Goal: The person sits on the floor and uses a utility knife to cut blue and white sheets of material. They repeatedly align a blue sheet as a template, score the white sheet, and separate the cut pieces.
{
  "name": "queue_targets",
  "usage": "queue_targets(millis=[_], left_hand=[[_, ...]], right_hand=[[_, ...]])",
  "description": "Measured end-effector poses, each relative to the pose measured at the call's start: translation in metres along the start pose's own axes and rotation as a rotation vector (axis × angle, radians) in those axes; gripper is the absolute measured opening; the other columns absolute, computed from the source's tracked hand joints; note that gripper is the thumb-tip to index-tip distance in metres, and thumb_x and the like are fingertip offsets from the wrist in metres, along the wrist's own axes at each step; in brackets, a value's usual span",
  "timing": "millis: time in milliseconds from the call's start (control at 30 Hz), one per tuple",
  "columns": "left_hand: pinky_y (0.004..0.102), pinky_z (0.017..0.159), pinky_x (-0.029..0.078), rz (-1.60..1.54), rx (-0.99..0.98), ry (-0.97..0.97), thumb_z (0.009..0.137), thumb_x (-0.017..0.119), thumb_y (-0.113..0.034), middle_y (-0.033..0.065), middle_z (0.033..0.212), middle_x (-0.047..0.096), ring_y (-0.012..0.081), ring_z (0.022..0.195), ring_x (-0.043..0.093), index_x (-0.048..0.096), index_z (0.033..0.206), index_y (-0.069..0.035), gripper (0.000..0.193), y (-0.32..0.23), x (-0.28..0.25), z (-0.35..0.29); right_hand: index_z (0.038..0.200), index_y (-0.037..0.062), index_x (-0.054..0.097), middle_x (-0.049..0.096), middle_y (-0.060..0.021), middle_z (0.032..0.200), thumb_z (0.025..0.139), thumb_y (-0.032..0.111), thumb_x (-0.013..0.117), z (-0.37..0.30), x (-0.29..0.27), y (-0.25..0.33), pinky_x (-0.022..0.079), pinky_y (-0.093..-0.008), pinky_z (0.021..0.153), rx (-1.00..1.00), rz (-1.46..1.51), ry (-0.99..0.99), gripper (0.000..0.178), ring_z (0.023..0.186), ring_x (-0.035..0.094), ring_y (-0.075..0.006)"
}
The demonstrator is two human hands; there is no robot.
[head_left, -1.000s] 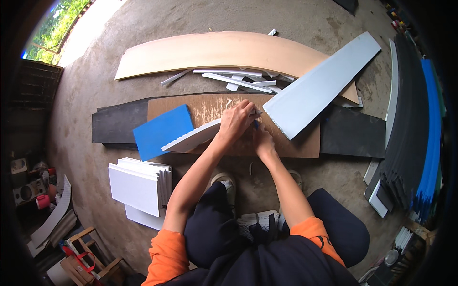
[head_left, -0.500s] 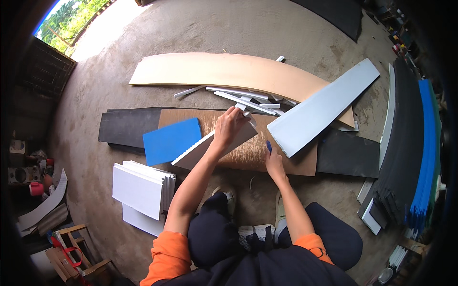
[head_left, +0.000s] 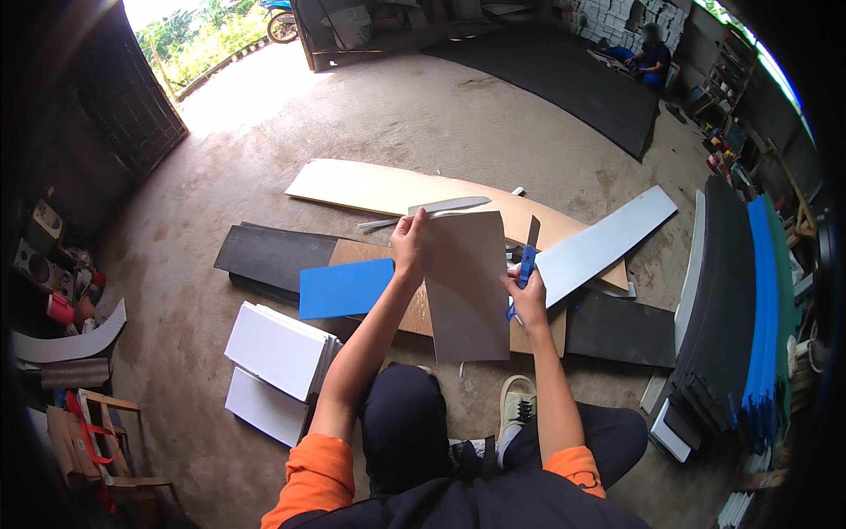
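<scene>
My left hand [head_left: 408, 249] is closed on the upper left edge of a grey-white foam sheet [head_left: 469, 286], held up before me. A thin pale strip [head_left: 456, 204] sticks out from the same fingers, above the sheet's top edge. In my right hand [head_left: 530, 304], just right of the sheet, is a blue utility knife [head_left: 527, 263] with its blade out and pointing up. Below them lie a brown board [head_left: 405, 319] with a worn surface, a blue sheet [head_left: 346, 290] and a long light-grey panel [head_left: 608, 236].
White sheets [head_left: 278, 348] are stacked at my left. A long beige board [head_left: 370, 188] lies beyond the work. Black and blue sheets [head_left: 760, 300] curve along the right. Far off, a person [head_left: 650, 63] sits near a black mat [head_left: 555, 84]. A wooden frame [head_left: 110, 432] stands at the lower left.
The view has tilted up, bringing in more of the far floor. My left hand has raised the foam sheet from the board and turned it upright. The knife has come up beside it.
</scene>
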State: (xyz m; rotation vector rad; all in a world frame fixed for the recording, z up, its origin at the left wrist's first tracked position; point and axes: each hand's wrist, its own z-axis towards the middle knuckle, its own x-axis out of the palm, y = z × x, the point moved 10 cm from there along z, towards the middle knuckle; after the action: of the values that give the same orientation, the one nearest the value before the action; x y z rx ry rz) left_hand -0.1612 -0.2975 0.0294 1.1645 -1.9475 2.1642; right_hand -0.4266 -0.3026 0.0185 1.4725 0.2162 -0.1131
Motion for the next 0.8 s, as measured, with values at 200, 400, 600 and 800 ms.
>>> queue_targets(millis=[200, 400, 600, 800], left_hand=[[0.0197, 0.055, 0.042, 0.044, -0.410, -0.350, 0.083, 0.060, -0.026, 0.0007, 0.079, 0.061, 0.0067, 0.062, 0.052, 0.055, 0.086, -0.007, 0.019, 0.087, -0.108, -0.006], [0.0194, 0.050, 0.042, -0.106, -0.545, -0.513, 0.083, 0.059, -0.025, -0.0018, 0.078, 0.062, 0.0072, 0.064, 0.056, 0.057, 0.087, -0.009, 0.016, 0.180, -0.153, -0.016], [0.0231, 0.079, 0.039, -0.150, -0.570, -0.410, 0.082, 0.061, -0.032, 0.0026, 0.105, 0.059, 0.0099, 0.090, 0.056, 0.055, 0.104, -0.009, 0.032, 0.219, -0.159, 0.024], [0.0344, 0.096, 0.035, 0.456, -0.361, -0.130, 0.080, 0.063, -0.031, 0.0129, 0.129, 0.038, 0.0247, 0.113, 0.045, 0.038, 0.129, -0.008, 0.060, 0.179, -0.183, 0.051]], right_hand=[[0.085, 0.0040, 0.045, 0.053, -0.0026, 0.076, 0.072, 0.002, 0.066, -0.006, -0.028, -0.050, 0.044, -0.0250, 0.065, 0.112, -0.065, -0.143, 0.025, 0.070, 0.053, -0.0108], [0.087, 0.0036, 0.045, 0.052, -0.0025, 0.076, 0.072, 0.002, 0.067, -0.012, -0.039, -0.120, 0.042, -0.0245, 0.064, 0.370, 0.030, -0.212, 0.027, 0.069, 0.052, -0.0103], [0.087, 0.0054, 0.043, 0.050, -0.0015, 0.076, 0.075, 0.001, 0.064, 0.010, 0.002, -0.182, 0.041, -0.0240, 0.066, 0.390, 0.143, -0.117, 0.025, 0.070, 0.050, -0.0099], [0.085, 0.0071, 0.042, 0.049, -0.0019, 0.077, 0.076, 0.002, 0.063, 0.034, 0.057, -0.198, 0.042, -0.0250, 0.070, 0.417, 0.127, -0.005, 0.024, 0.072, 0.052, -0.0103]])
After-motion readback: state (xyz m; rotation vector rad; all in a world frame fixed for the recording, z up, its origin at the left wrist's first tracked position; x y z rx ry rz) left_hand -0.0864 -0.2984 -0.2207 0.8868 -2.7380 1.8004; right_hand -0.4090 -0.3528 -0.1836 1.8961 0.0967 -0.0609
